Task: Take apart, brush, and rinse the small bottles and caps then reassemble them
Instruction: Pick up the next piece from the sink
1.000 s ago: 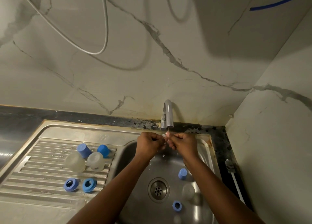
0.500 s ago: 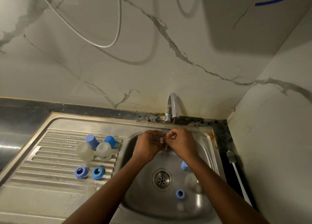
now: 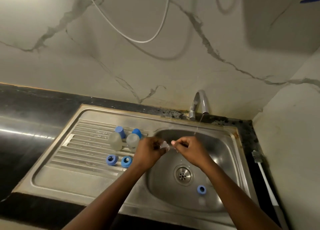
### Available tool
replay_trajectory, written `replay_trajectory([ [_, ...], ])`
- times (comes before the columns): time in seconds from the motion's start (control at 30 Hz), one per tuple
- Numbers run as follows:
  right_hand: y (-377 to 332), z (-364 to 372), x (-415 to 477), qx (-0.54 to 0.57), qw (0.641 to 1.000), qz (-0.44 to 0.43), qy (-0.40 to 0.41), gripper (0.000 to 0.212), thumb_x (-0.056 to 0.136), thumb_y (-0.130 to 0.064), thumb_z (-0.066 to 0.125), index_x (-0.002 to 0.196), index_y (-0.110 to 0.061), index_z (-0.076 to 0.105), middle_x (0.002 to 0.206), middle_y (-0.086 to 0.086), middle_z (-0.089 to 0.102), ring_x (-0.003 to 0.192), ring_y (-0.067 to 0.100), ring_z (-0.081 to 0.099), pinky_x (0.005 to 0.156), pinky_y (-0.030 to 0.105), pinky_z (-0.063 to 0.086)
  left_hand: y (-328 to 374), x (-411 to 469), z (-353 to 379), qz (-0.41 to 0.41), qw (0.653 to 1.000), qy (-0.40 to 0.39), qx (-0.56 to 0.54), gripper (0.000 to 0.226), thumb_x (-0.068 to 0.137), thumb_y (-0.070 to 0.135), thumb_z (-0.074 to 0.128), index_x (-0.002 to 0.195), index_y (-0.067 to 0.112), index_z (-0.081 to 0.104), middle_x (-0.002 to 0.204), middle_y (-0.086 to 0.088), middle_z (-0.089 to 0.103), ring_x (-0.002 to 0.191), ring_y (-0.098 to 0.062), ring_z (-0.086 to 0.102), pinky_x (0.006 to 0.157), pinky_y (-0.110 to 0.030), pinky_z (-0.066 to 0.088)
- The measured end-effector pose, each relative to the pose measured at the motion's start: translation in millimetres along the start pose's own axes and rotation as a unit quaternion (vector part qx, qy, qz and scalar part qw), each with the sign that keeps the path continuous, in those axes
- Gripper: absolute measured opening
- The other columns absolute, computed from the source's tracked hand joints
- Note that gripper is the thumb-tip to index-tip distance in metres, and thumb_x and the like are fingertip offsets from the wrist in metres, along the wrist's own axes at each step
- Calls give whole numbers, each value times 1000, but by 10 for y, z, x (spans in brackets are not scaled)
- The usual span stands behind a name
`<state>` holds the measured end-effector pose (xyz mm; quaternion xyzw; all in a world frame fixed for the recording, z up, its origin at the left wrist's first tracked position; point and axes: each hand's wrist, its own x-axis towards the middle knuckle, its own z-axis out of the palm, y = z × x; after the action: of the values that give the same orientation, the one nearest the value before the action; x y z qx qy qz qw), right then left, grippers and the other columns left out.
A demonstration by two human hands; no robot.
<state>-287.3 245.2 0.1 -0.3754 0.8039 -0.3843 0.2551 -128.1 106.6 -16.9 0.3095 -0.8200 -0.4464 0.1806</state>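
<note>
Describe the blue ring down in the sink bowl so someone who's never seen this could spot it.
Start at the steel sink bowl under the tap. On its floor, just right of the round drain and nearer the person, lies a blue ring. It is the only blue ring visible in the bowl; the other two sit on the ribbed drainboard to the left.

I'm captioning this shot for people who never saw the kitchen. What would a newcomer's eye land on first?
The two hands meeting over the sink basin: the left hand pinches a small clear piece, the right hand curled close beside it, near a thin stream from the faucet. Then the blue caps and blue rings by two clear bottles on the drainboard, and a lone blue ring in the basin.
</note>
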Motion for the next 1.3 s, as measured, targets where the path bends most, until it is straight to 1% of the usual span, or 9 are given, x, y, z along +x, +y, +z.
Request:
replay_trajectory([
  [0.2, 38, 399, -164, -10, 999, 30, -34, 24, 95, -49, 71, 81, -30, 78, 76, -13, 75, 74, 4, 71, 71, 26, 55, -387, -337, -424, -43, 998, 18, -52, 20, 83, 23, 91, 89, 35, 77, 85, 25, 76, 80, -1, 74, 72, -15, 58],
  [0.33, 48, 615, -225, -12, 998, 39, -38, 23, 95, -47, 72, 79, -32, 77, 74, -16, 74, 73, 0, 70, 68, 21, 49, -677, -535, -768, -81, 994, 42, -56, 17, 81, 17, 91, 91, 25, 81, 84, 16, 79, 80, -7, 76, 75, -26, 62],
  [0.5, 51, 861, -284, -25, 996, 68, -51, 22, 94, -48, 73, 79, -32, 78, 77, -16, 76, 76, 2, 71, 74, 28, 56, -1045, -756, -1113, -110, 991, 58, -43, 15, 83, 16, 90, 92, 24, 81, 86, 11, 80, 80, -6, 76, 73, -31, 63],
  [0.6, 28, 981, -325, -28, 995, 80, -51, 22, 93, -45, 75, 80, -28, 78, 76, -14, 76, 75, 4, 72, 76, 32, 59, -1273, -841, -1249, -128, 989, 74, 1, 23, 81, 22, 91, 102, 24, 82, 91, 12, 78, 84, -3, 72, 74, -28, 57],
  [0.77, -27, 1105, -400, -11, 994, 97, -54, 18, 95, -38, 75, 84, -24, 80, 79, -8, 78, 80, 10, 75, 85, 39, 61, -1567, -971, -1346, -145, 986, 65, 45, 26, 80, 26, 92, 104, 24, 81, 96, 15, 75, 85, 4, 66, 67, -10, 44],
  [0.97, -99, 1150, -484, -7, 993, 100, -67, 17, 97, -35, 73, 87, -24, 80, 80, -5, 79, 78, 11, 75, 85, 39, 61, -1757, -1031, -1340, -166, 985, 27, 32, 27, 85, 25, 90, 109, 27, 78, 113, 5, 73, 89, -15, 72, 80, -41, 63],
  [1.07, -145, 1165, -510, -9, 993, 97, -67, 17, 98, -36, 72, 88, -24, 80, 82, -6, 79, 79, 9, 75, 84, 35, 60, -1797, -1054, -1318, -193, 981, 16, -2, 27, 88, 26, 87, 110, 33, 74, 113, 7, 73, 84, -16, 77, 75, -42, 67],
  [1.17, -196, 1167, -525, -2, 993, 96, -68, 16, 99, -34, 72, 89, -24, 80, 83, -6, 79, 79, 8, 75, 81, 30, 58, -1813, -1069, -1299, -196, 980, 14, -23, 29, 88, 29, 87, 113, 32, 73, 115, 5, 74, 86, -17, 77, 78, -45, 67],
  [1.3, -239, 1155, -528, 13, 993, 93, -72, 17, 99, -32, 71, 92, -20, 80, 85, -2, 79, 82, 11, 75, 82, 29, 58, -1686, -1062, -1314, -146, 988, 35, 34, 45, 84, 33, 90, 124, 30, 71, 121, 9, 69, 98, -12, 68, 87, -40, 61],
])
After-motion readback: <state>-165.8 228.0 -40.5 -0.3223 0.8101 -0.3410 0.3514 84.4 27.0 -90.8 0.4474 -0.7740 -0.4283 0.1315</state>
